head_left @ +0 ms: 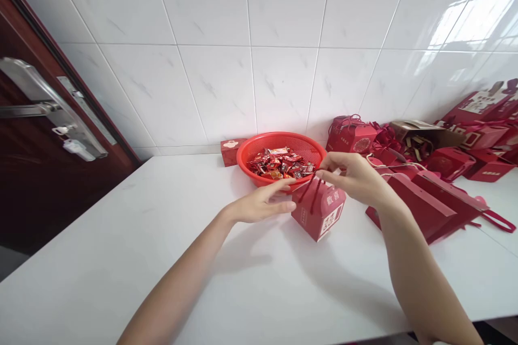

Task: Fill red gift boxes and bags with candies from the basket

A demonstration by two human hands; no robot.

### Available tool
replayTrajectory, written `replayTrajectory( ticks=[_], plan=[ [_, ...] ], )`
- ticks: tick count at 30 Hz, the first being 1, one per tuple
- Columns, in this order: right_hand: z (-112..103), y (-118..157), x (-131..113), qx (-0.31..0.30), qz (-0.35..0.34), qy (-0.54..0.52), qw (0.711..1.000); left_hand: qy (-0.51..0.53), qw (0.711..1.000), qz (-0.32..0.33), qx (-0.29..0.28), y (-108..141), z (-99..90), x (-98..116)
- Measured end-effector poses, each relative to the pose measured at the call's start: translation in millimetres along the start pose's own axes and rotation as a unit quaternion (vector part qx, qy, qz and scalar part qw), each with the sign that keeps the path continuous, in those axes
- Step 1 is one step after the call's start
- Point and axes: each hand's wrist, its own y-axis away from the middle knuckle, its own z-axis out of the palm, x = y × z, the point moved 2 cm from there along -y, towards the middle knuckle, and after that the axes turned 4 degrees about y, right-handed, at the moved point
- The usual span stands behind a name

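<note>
A small red gift box (309, 210) with white lettering and a dark red cord handle is in the middle of the head view, slightly tilted. My right hand (350, 175) pinches the cord at the top of the box. My left hand (259, 202) is open beside the box's left side, fingers stretched toward it; whether they touch it I cannot tell. Just behind both hands stands a red plastic basket (253, 156) holding many wrapped candies (279, 161).
A small red box (229, 156) stands left of the basket by the tiled wall (214, 91). Flat red bags (429, 205) lie to the right, with several red boxes (352, 135) and an open brown-lined box (421, 137) behind. A dark door (32, 172) is at left.
</note>
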Motion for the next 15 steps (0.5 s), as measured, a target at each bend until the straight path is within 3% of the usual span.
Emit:
replayTrajectory(
  ticks=[5, 11, 13, 15],
  plan=[
    [-32.6, -1.7, 6.9, 0.151, 0.004, -0.079, 0.985, 0.069, 0.997, -0.036, -0.007, -1.9, -16.0, -10.1],
    [-98.7, -31.6, 14.4, 0.238, 0.068, -0.057, 0.967, 0.123, 0.981, -0.116, -0.094, -21.1, -3.5, -56.9],
    [-123.5, -48.8, 22.6, 0.267, 0.084, -0.032, 0.96, 0.152, 0.972, -0.146, -0.099, -25.8, 1.7, -74.8],
    [-142.3, -66.0, 35.3, 0.271, 0.102, -0.003, 0.957, 0.19, 0.966, -0.159, -0.068, -29.0, 4.4, -89.7]
  ],
)
